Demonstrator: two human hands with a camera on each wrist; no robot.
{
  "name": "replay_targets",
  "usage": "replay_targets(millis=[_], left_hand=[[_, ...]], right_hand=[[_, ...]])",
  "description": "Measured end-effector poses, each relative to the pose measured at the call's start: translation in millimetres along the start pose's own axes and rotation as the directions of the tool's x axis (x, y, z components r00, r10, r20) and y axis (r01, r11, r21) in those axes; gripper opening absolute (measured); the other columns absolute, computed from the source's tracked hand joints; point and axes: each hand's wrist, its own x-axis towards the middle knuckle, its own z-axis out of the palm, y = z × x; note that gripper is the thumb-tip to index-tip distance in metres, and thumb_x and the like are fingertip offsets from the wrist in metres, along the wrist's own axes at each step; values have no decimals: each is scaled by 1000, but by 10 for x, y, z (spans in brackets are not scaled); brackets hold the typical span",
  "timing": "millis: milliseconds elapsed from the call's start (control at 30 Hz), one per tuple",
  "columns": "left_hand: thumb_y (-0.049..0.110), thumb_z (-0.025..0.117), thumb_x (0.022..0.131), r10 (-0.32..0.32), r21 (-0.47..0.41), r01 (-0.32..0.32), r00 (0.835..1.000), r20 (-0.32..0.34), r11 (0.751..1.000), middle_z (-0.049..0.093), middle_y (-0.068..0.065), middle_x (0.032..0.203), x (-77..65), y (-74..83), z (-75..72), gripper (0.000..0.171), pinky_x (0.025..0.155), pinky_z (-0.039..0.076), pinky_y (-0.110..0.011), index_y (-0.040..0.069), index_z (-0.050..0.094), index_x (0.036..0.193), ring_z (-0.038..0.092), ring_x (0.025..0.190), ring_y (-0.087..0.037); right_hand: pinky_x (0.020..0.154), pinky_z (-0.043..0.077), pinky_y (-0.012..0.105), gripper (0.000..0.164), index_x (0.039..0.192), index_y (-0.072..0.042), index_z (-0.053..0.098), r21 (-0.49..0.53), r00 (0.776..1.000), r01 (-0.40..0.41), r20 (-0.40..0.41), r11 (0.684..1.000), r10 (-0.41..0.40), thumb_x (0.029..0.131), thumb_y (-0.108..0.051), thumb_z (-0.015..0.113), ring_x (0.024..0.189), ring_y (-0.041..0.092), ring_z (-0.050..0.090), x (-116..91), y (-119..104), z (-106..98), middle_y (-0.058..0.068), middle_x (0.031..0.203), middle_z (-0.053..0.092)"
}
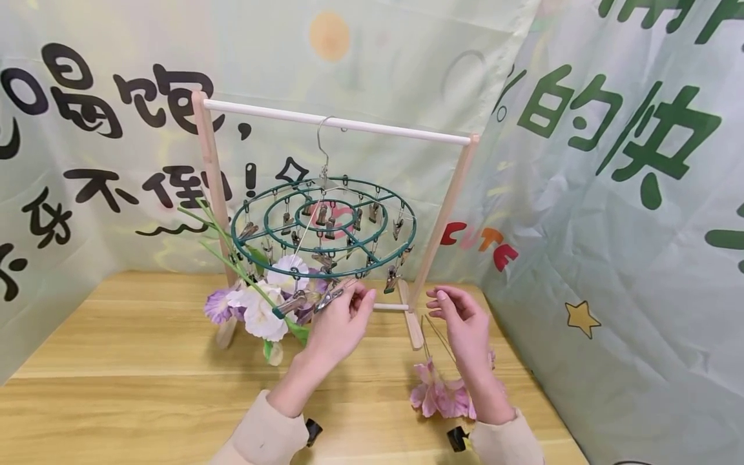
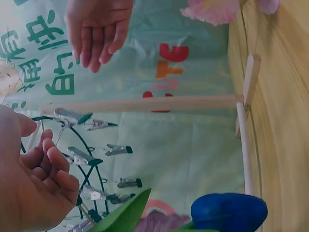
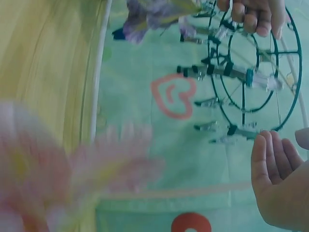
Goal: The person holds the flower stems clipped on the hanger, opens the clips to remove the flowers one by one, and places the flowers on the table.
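A round green clip hanger [image 1: 324, 271] hangs by its metal hook, with several metal clips around its rings. My left hand [image 1: 340, 316] is at its front rim beside a clip [image 1: 292, 302], fingers loosely bent; in the left wrist view nothing shows between thumb and fingers. My right hand [image 1: 465, 323] is raised right of the hanger, fingers relaxed and holding nothing. White and purple artificial flowers [image 1: 264, 313] with green stems are at the hanger's left, blooms downward. Pink artificial flowers [image 1: 438, 394] lie below my right hand, thin stems pointing away.
A wooden stand with a white top bar [image 1: 372, 129] carries the hanger, its feet on the wooden table [image 1: 145, 387]. Printed cloth [image 1: 581, 258] walls the back and sides. A smooth blue shape [image 2: 229, 212] shows beside a green leaf [image 2: 125, 210] in the left wrist view.
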Motion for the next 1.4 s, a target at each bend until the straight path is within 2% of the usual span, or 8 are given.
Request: replay_targets(millis=[233,433,600,767,900,1067,1267,1400], left_hand=[[31,63,104,145,186,-112,973,-178,976,61,8,79,-41,-127,-143,20,56,45,-25,16,70,93,52,65,-7],[28,71,98,137,212,-88,963,-232,973,63,1,85,-64,-214,-247,15,54,46,-31,14,69,98,55,66,-14],[24,77,95,141,259,-69,952,-271,963,63,-10,90,-64,-249,-316,25,59,50,-37,4,66,106,60,76,-23],[21,77,96,176,289,-79,929,-326,954,61,-15,89,-40,-273,-365,37,58,48,-40,-1,59,120,59,77,-29],[20,77,96,194,276,-99,918,-345,956,64,-21,107,-9,-293,-402,44,62,53,-46,3,54,129,61,91,-35],[25,74,98,158,276,-70,937,-312,959,64,-24,122,13,-299,-455,48,66,56,-51,5,51,136,61,104,-41],[24,64,105,86,250,-39,980,-180,967,69,-20,113,67,-301,-531,48,49,48,-38,5,47,145,62,62,-24],[23,59,108,89,255,-60,990,-105,965,61,-18,132,101,-305,-579,46,51,48,-33,3,48,148,65,63,-23]], right_hand=[[78,62,28,27,116,18,63,143,997,80,-13,987,-79,105,-6,61,85,17,74,-124,24,261,8,101,77],[78,62,28,24,114,17,65,190,994,106,8,976,-110,104,-5,62,86,17,74,-201,62,457,13,102,76],[79,62,29,21,114,14,67,213,994,91,35,973,-101,104,-4,62,87,19,74,-246,64,616,19,105,75],[82,61,29,22,117,13,67,212,993,84,68,974,-101,104,-4,62,87,15,74,-244,33,764,28,110,73],[86,61,30,24,121,13,66,216,989,89,98,972,-112,104,-3,61,90,14,73,-231,-3,861,30,115,71],[88,61,30,25,125,8,68,184,983,92,139,979,-119,104,-5,62,95,15,74,-196,-30,954,25,121,72],[90,61,34,27,127,4,69,135,983,83,150,987,-103,103,-7,66,97,15,74,-100,-36,1042,26,122,70],[88,61,32,25,123,5,70,136,985,70,147,988,-90,101,-8,68,96,17,74,-37,-38,1090,27,118,71]])
